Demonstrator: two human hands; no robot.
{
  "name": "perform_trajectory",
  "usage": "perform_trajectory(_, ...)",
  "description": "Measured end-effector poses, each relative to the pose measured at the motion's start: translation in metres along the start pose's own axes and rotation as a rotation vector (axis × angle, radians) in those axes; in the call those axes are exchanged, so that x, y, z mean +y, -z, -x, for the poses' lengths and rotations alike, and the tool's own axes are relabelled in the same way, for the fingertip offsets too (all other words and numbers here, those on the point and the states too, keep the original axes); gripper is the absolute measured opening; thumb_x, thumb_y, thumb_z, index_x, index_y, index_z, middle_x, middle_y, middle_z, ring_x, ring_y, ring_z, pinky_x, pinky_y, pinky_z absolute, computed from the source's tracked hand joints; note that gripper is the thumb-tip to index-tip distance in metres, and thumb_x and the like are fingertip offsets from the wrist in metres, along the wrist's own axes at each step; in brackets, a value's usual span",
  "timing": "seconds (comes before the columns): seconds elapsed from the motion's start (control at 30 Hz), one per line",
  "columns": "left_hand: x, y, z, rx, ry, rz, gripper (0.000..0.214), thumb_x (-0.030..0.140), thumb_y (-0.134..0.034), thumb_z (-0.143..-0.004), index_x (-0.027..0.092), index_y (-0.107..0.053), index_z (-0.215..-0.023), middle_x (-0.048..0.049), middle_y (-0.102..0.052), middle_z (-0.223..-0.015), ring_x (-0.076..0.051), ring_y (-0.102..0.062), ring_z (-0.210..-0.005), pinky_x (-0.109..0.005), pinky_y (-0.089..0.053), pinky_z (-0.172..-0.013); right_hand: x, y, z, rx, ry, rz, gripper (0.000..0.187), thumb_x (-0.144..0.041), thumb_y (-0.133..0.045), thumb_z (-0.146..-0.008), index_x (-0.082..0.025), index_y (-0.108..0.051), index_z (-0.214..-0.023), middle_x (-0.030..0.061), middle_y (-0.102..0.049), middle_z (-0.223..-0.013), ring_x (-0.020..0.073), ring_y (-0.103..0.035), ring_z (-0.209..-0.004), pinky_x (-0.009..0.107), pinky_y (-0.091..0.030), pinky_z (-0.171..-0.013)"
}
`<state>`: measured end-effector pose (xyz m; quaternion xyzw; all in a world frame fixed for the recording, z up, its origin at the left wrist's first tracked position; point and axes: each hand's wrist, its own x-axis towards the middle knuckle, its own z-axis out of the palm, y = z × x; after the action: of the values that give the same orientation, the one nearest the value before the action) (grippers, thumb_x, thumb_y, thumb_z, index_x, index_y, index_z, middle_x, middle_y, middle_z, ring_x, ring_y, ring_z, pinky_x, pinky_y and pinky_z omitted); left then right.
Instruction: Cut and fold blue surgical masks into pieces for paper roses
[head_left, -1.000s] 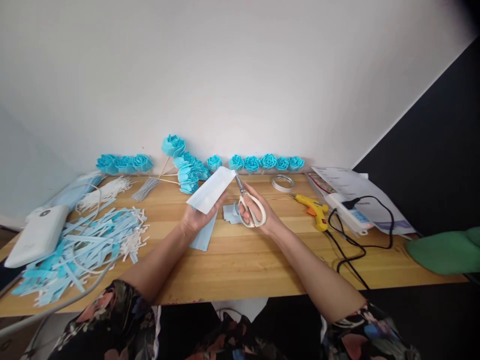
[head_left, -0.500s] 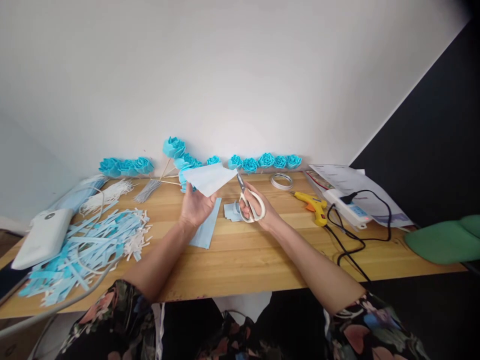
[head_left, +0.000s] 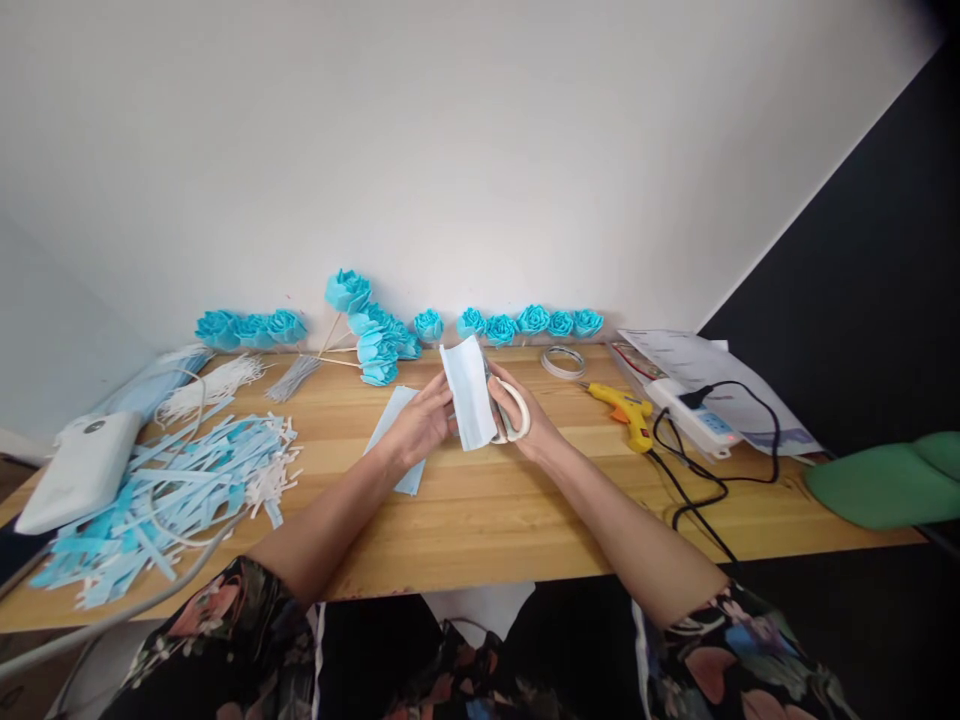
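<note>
A pale blue face-mask sheet [head_left: 468, 395] is held upright above the middle of the table. My left hand [head_left: 424, 425] is at its left edge, with the fingers partly hidden behind it. Against the right edge rests my right hand [head_left: 531, 428], wrapped round scissors with cream handles [head_left: 517, 408]. The sheet and fingers cover most of the blades. Beneath my left hand a flat pale blue piece [head_left: 410, 480] lies on the wooden table [head_left: 480, 530].
Blue artificial flowers [head_left: 532, 320] line the wall. On the left are cut blue strips [head_left: 195, 470], a white device [head_left: 82, 470] and grey wires [head_left: 294, 378]. A tape roll [head_left: 562, 363], yellow glue gun [head_left: 628, 412], power strip [head_left: 697, 420] and papers [head_left: 750, 400] lie on the right.
The sheet has turned from lying slanted to upright and come lower and to the right, in front of the scissors. My left hand has moved right, closer to my right hand.
</note>
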<state>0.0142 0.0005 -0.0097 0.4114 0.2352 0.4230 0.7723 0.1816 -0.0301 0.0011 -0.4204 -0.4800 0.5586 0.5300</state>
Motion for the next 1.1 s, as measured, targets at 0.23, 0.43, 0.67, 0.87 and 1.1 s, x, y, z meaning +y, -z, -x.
perform_trajectory(0.23,0.003,0.010,-0.006,0.023,0.146,0.121,0.066,0.064,-0.048,-0.089,0.014,-0.060,-0.129,-0.0161,-0.073,-0.112,-0.033,-0.069,-0.106,-0.048,-0.053,-0.095,-0.001,0.001,0.001,-0.063,-0.059,-0.083,0.083,-0.057,-0.070,-0.079,-0.022,-0.039,-0.148,-0.0069,-0.051,-0.057,0.0084,-0.041,-0.043,0.021,-0.035,-0.040)
perform_trajectory(0.43,0.020,0.019,-0.004,0.166,0.134,0.325,0.062,0.057,-0.028,-0.099,0.012,-0.061,-0.126,-0.0094,-0.077,-0.085,-0.023,-0.074,-0.074,-0.035,-0.059,-0.077,-0.002,0.003,0.001,-0.127,-0.099,-0.093,0.091,-0.056,-0.072,-0.078,-0.021,-0.031,-0.151,-0.0058,-0.058,-0.060,0.0076,-0.044,-0.041,0.019,-0.035,-0.038)
perform_trajectory(0.67,0.018,0.004,0.000,0.154,0.186,0.478,0.043,0.031,-0.032,-0.104,0.013,-0.052,-0.137,-0.0059,-0.076,-0.081,-0.014,-0.071,-0.060,-0.022,-0.058,-0.063,0.005,0.004,-0.002,-0.143,-0.087,-0.146,0.086,-0.055,-0.074,-0.077,-0.023,-0.038,-0.148,-0.0056,-0.058,-0.059,0.0076,-0.044,-0.042,0.019,-0.037,-0.039)
perform_trajectory(0.87,0.029,0.008,0.003,0.088,-0.010,0.570,0.041,0.028,-0.028,-0.105,0.013,-0.065,-0.114,-0.0056,-0.075,-0.086,-0.010,-0.072,-0.077,-0.012,-0.054,-0.061,0.010,0.004,-0.007,-0.059,-0.095,-0.179,0.077,-0.060,-0.072,-0.076,-0.024,-0.045,-0.138,-0.0055,-0.058,-0.061,0.0073,-0.044,-0.044,0.018,-0.039,-0.039)
perform_trajectory(1.1,0.007,0.009,-0.003,0.016,-0.135,0.162,0.048,0.004,-0.067,-0.079,0.020,-0.063,-0.124,-0.0096,-0.054,-0.144,-0.024,-0.056,-0.127,-0.037,-0.044,-0.105,0.012,-0.001,-0.003,-0.126,-0.106,-0.138,0.073,-0.058,-0.068,-0.081,-0.026,-0.041,-0.140,-0.0058,-0.060,-0.063,0.0071,-0.046,-0.042,0.017,-0.040,-0.038)
